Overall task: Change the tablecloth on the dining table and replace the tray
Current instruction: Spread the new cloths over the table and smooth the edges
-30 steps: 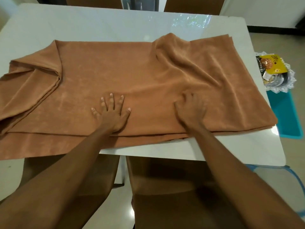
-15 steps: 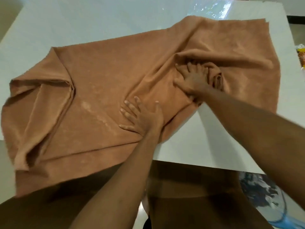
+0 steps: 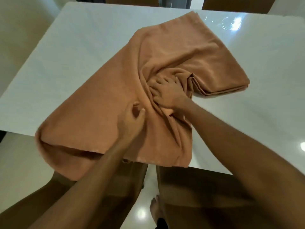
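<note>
So the white dining table [image 3: 69,52] fills most of the view, glossy top with light glare up around 1 o'clock. Lying across the middle of it is the brown tablecloth [image 3: 102,103], all bunched and twisted, running from roughly 7 o'clock up to 12 o'clock, with a folded flap sticking out toward 3 o'clock. Its near-left corner droops over the table edge at about 7 o'clock.

Brown chairs [image 3: 189,192] are tucked in under the near edge at 6 o'clock, and a couple more chair backs peek in at the far side, 12 to 1 o'clock.

The right hand [image 3: 166,95] is pretty much dead centre, fingers dug into a gathered wad of the cloth, clenched on it with wrinkles radiating out. The left hand [image 3: 132,119] sits just toward 7 o'clock from it, thumb and fingers pinching up a small ridge of the fabric.

A bare foot [image 3: 155,207] shows on the floor at 6 o'clock.
</note>
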Motion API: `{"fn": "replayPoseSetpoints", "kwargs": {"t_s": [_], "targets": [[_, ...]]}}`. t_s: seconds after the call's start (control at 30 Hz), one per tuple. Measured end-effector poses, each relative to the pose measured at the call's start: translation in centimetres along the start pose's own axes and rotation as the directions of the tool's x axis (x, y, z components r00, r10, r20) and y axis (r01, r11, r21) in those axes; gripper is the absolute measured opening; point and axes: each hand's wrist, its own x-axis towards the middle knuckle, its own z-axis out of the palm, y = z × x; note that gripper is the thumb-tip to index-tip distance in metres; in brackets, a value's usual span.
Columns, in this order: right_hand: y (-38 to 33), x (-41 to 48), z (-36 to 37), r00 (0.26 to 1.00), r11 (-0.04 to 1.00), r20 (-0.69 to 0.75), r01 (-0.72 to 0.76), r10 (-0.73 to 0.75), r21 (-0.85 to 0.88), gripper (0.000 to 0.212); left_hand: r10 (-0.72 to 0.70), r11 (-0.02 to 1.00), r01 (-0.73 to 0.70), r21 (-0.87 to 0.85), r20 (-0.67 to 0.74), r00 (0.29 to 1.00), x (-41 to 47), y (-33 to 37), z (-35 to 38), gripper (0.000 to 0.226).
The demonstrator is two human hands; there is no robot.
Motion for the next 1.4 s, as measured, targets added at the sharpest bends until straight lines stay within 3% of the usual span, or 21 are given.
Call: {"fn": "replayPoseSetpoints", "kwargs": {"t_s": [0.07, 0.1, 0.23, 0.3, 0.43, 0.67, 0.9, 0.97, 1.03, 1.13, 1.23, 1.4], "targets": [[0.0, -3.0, 1.7, 0.989, 0.989, -0.060, -0.129, 0.134, 0.072, 0.057, 0.259, 0.906, -0.292, 0.307, 0.144, 0.955, -0.1, -2.5, -1.6, 0.044], [0.5, -4.0, 2.7, 0.975, 0.972, -0.058, -0.208, 0.215, 0.104, 0.064, 0.317, 0.827, -0.382, 0.412, 0.220, 0.923, -0.1, -3.0, -2.1, 0.049], [4.5, -5.0, 4.2, 0.942, 0.928, 0.003, -0.332, 0.337, 0.169, 0.083, 0.306, 0.680, -0.534, 0.502, 0.468, 0.829, -0.6, -3.0, -0.2, 0.061], [6.8, -4.4, 3.1, 0.941, 0.923, 0.000, -0.331, 0.337, 0.198, 0.087, 0.264, 0.647, -0.536, 0.543, 0.500, 0.825, -0.3, -2.5, 1.6, 0.064], [11.4, -2.7, 2.2, 0.944, 0.937, -0.003, -0.328, 0.331, 0.116, 0.091, 0.252, 0.632, -0.485, 0.605, 0.432, 0.866, 1.0, -0.5, 4.9, 0.063], [18.1, 4.2, -0.4, 0.958, 0.954, 0.046, -0.287, 0.284, 0.081, 0.077, 0.204, 0.652, -0.389, 0.650, 0.344, 0.917, 6.5, 2.7, 9.3, 0.064], [21.4, 15.0, -4.3, 0.898, 0.899, 0.028, -0.438, 0.439, -0.025, 0.057, 0.184, 0.733, -0.313, 0.604, 0.266, 0.946, 15.2, 7.3, 14.7, 0.073], [20.8, 15.7, -4.0, 0.886, 0.886, -0.053, -0.462, 0.460, -0.041, 0.053, 0.182, 0.746, -0.306, 0.592, 0.260, 0.948, 17.3, 8.0, 15.9, 0.075], [19.8, 14.2, -2.4, 0.867, 0.880, -0.223, -0.469, 0.445, -0.067, 0.047, 0.180, 0.742, -0.297, 0.601, 0.248, 0.952, 18.6, 8.6, 16.9, 0.076], [19.3, 9.9, 0.7, 0.780, 0.870, -0.426, -0.491, 0.459, 0.037, 0.045, 0.185, 0.719, -0.295, 0.629, 0.236, 0.954, 19.6, 9.1, 17.5, 0.074], [20.8, 7.5, 1.6, 0.784, 0.853, -0.336, -0.495, 0.521, 0.166, 0.058, 0.172, 0.695, -0.299, 0.654, 0.253, 0.952, 19.9, 9.5, 17.6, 0.075], [24.8, 10.9, -0.2, 0.847, 0.883, -0.252, -0.439, 0.468, 0.165, 0.064, 0.157, 0.713, -0.288, 0.639, 0.255, 0.954, 21.3, 10.3, 18.3, 0.076]]}}
